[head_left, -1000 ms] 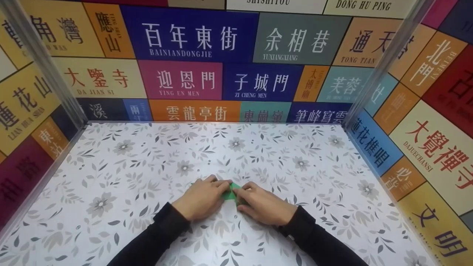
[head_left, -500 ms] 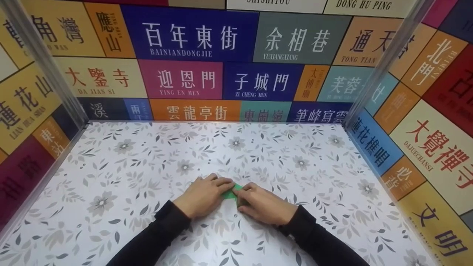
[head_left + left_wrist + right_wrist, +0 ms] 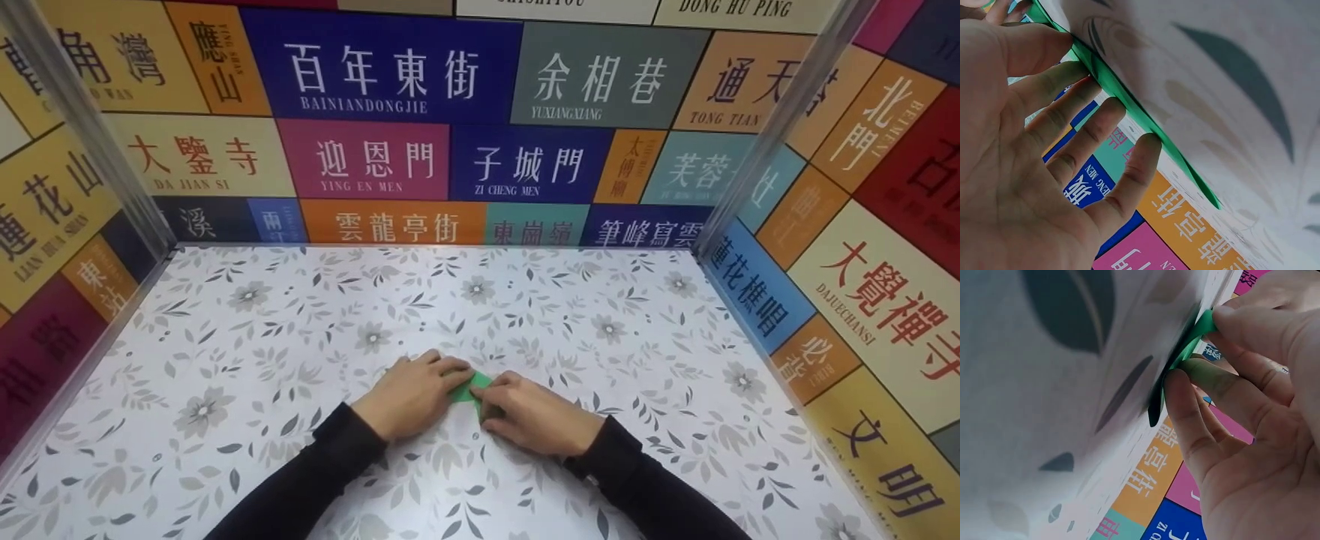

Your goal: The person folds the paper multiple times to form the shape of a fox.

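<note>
A small piece of green paper [image 3: 466, 391] lies on the white floral tabletop, mostly covered by both hands in the head view. My left hand [image 3: 411, 396] rests over its left part. In the left wrist view, the spread fingertips and thumb press along the flat green paper [image 3: 1120, 95]. On the other side, my right hand [image 3: 536, 415] pinches the paper between thumb and curled fingers. The right wrist view shows the green paper [image 3: 1189, 342] bent up at the thumb, with fingertips against its lower part.
The tabletop [image 3: 487, 322] is covered in a grey leaf and flower print. Around it stand a back wall [image 3: 480, 75], a left wall [image 3: 45, 210] and a right wall [image 3: 877, 262], all with coloured lettered panels. Clear corner strips [image 3: 772, 127] join the walls.
Both hands stay almost in place on the green paper. The left fingers have shifted slightly, and the visible bit of paper between the hands has changed shape a little.
</note>
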A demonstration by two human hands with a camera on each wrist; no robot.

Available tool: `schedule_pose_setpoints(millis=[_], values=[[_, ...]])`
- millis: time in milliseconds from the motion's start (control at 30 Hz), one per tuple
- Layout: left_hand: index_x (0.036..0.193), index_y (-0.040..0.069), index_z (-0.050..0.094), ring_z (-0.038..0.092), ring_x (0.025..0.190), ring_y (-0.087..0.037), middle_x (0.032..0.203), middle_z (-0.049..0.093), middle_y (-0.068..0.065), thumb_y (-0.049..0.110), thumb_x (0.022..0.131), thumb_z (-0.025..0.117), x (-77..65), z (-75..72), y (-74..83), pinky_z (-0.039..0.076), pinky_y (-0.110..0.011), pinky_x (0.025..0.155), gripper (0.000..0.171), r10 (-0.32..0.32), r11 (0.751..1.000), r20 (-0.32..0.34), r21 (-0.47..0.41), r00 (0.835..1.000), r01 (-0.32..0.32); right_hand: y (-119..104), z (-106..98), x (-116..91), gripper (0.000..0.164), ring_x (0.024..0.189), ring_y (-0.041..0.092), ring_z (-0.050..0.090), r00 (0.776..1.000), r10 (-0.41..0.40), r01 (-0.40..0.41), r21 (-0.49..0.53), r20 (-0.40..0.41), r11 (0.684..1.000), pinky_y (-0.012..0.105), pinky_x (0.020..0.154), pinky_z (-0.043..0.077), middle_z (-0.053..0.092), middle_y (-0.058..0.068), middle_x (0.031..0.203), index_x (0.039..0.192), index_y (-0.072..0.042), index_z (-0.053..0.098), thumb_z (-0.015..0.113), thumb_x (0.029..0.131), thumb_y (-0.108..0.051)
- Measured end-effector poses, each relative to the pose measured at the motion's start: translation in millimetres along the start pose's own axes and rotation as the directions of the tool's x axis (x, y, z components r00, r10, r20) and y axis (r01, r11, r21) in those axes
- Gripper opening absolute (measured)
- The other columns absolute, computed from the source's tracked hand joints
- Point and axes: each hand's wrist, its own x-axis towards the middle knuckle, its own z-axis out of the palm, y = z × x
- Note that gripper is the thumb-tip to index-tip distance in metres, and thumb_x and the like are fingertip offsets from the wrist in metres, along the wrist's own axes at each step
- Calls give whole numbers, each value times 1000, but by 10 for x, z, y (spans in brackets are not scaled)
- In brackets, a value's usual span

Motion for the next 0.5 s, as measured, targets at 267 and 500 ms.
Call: schedule_pose_setpoints(millis=[267, 500], values=[[159, 18, 72, 71, 135, -31, 161, 73, -1, 13, 112, 64, -17, -3, -5, 70, -59, 89, 48, 31, 999, -32, 44, 999, -29, 50, -77, 13, 14, 120, 24, 82, 999, -33, 35, 39, -38, 999, 43, 110, 66, 88, 8, 127, 112, -15, 88, 85, 108, -28], [159, 16, 72, 70, 139, -32, 162, 73, -2, 13, 112, 63, -27, -14, -5, 69, -60, 94, 48, 22, 1000, -35, 7, 999, -22, 166, -283, 3, 12, 103, 16, 85, 988, 79, -64, 109, -136, 992, 38, 97, 71, 89, 0, 111, 117, -10, 89, 81, 110, -16]])
